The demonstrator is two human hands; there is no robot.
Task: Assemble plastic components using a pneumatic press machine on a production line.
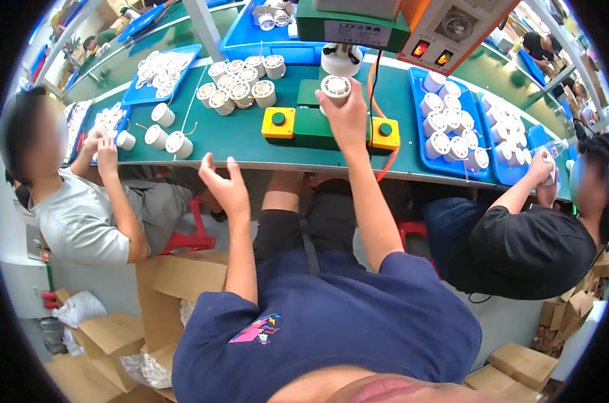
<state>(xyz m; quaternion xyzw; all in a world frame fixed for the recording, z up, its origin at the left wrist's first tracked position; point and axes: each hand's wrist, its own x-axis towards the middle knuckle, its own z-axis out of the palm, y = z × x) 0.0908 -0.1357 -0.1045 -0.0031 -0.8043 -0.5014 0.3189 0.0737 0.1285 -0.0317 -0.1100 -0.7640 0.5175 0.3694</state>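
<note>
My right hand (348,119) grips a white cylindrical plastic part (336,86) with a round, slotted top. It holds the part upright at the green base of a bench press, just below the white round press head (341,62). My left hand (227,187) is raised in front of the table's near edge, fingers apart, holding nothing. Closest to it on the table is a yellow box with a green button (278,123). A second yellow button box (385,133) sits to the right of my right wrist.
Several similar white cylinders (237,88) stand at the left on the green table (217,138). Blue trays (431,158) of them are at the right. A blue tray (131,97) of flat white pieces lies far left. Co-workers sit on both sides. An orange hose (384,168) hangs over the edge.
</note>
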